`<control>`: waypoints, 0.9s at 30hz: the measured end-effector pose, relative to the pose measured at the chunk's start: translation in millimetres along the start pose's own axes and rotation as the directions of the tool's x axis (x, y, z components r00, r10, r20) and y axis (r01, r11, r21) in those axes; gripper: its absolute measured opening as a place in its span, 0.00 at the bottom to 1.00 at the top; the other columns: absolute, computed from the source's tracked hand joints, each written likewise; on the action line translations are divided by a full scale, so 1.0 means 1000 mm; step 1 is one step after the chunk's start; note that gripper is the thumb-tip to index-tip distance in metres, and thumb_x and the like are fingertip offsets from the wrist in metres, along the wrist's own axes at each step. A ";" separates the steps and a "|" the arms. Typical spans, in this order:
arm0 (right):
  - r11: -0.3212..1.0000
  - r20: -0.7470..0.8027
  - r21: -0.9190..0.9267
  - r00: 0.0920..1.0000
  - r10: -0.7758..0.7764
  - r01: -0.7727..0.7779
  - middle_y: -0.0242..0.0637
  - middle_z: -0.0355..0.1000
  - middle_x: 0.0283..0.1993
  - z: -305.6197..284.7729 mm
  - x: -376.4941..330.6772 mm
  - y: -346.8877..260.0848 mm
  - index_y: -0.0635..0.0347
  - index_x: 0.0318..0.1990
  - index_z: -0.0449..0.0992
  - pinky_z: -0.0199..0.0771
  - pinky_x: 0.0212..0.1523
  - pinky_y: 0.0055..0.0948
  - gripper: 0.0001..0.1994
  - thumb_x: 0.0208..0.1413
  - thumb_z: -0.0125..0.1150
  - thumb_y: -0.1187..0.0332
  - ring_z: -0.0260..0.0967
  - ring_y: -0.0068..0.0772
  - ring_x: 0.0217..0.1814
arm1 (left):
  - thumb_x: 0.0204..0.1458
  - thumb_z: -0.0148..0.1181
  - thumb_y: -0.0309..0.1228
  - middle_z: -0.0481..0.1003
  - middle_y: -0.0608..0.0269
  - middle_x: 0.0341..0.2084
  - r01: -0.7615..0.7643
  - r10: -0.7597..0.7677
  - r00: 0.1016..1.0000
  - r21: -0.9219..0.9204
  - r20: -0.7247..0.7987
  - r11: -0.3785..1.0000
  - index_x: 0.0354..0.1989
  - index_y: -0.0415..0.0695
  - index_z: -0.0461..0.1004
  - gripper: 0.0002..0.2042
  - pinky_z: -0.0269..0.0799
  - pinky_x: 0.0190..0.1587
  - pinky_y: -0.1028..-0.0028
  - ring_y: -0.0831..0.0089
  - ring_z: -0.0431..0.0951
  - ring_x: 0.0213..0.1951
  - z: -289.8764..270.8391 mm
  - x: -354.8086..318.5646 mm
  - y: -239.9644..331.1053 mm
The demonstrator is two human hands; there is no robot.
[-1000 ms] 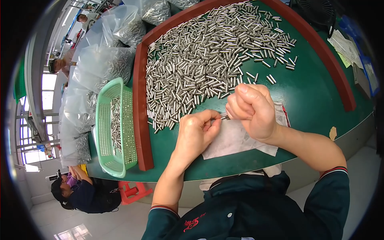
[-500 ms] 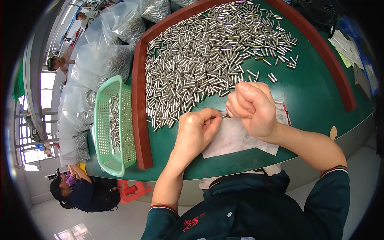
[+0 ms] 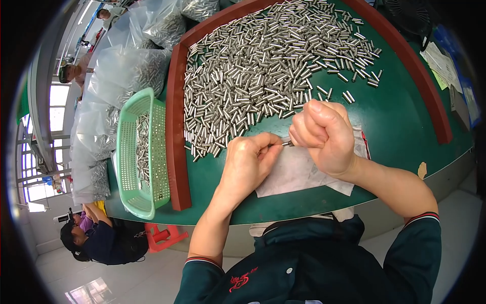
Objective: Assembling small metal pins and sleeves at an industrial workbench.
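Observation:
Between my two hands a small metal pin (image 3: pixel 287 143) shows, its near end pinched by the thumb and forefinger of my left hand (image 3: pixel 249 161). My right hand (image 3: pixel 324 136) is curled into a fist right at the pin's other end; what lies inside its fingers is hidden. Under both hands, a stained white cloth (image 3: pixel 288 177) lies on the green tabletop (image 3: pixel 400 116). Just beyond them spreads a large heap of loose, shiny metal pins (image 3: pixel 253 66), with a few strays (image 3: pixel 348 97) near my right fist.
Dark red rails (image 3: pixel 178 137) border the heap. Left of them stands a green mesh basket (image 3: pixel 162 177) holding metal pieces, beside clear bags (image 3: pixel 121 76) of similar parts. A black fan (image 3: pixel 405 15) and papers (image 3: pixel 440 63) sit at the far right. Other people (image 3: pixel 101 233) are at the left.
The hands keep nearly the same pose, with slightly more of the pin showing between them. The view has shifted a little, so the basket and rail appear slightly farther left.

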State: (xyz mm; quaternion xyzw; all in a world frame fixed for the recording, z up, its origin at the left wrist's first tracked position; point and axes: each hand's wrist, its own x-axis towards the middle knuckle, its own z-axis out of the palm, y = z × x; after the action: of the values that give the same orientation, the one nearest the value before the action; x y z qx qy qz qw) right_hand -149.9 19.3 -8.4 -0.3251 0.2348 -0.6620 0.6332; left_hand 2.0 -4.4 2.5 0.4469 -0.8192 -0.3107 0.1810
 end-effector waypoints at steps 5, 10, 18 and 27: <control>0.999 -0.011 -0.032 1.000 -0.003 0.003 0.25 0.43 0.07 0.004 -0.001 0.001 0.53 0.10 0.48 0.39 0.15 0.22 0.20 0.55 0.37 0.65 0.35 0.17 0.11 | 0.39 0.56 0.22 0.63 0.57 0.07 -0.020 0.020 1.000 0.001 -0.002 1.000 0.23 0.38 0.73 0.02 0.61 0.16 0.72 0.65 0.66 0.11 0.000 0.000 -0.001; 0.982 -0.006 -0.179 0.997 -0.071 0.069 0.25 0.44 0.08 0.008 -0.002 0.004 0.54 0.11 0.48 0.40 0.16 0.21 0.20 0.55 0.38 0.67 0.37 0.17 0.12 | 0.39 0.56 0.22 0.61 0.61 0.07 -0.030 0.030 0.999 0.010 -0.025 1.000 0.22 0.37 0.72 0.02 0.58 0.15 0.75 0.73 0.62 0.11 0.002 0.000 -0.001; 0.995 0.010 -0.101 1.000 -0.008 0.009 0.26 0.45 0.08 0.001 -0.001 0.000 0.54 0.11 0.47 0.40 0.15 0.22 0.20 0.55 0.37 0.66 0.36 0.18 0.12 | 0.47 0.53 0.25 0.63 0.75 0.15 0.184 -0.195 0.980 -0.592 0.047 0.785 0.25 0.40 0.69 0.03 0.53 0.18 0.84 0.88 0.58 0.17 -0.011 0.000 -0.002; 0.997 0.028 -0.073 0.999 0.016 -0.014 0.25 0.44 0.07 0.002 -0.001 -0.001 0.53 0.11 0.47 0.40 0.16 0.22 0.20 0.54 0.37 0.66 0.36 0.18 0.11 | 0.50 0.51 0.26 0.69 0.63 0.27 0.325 -0.129 0.934 -0.943 0.333 -0.076 0.32 0.44 0.67 0.03 0.50 0.19 0.88 0.87 0.54 0.17 -0.017 0.004 -0.032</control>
State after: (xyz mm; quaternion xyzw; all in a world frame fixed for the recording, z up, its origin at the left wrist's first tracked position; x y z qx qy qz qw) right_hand -149.6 20.5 -6.3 -0.3558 0.2522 -0.6433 0.6293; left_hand 29.4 -26.5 -5.9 0.2892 -0.2697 -0.8560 0.3330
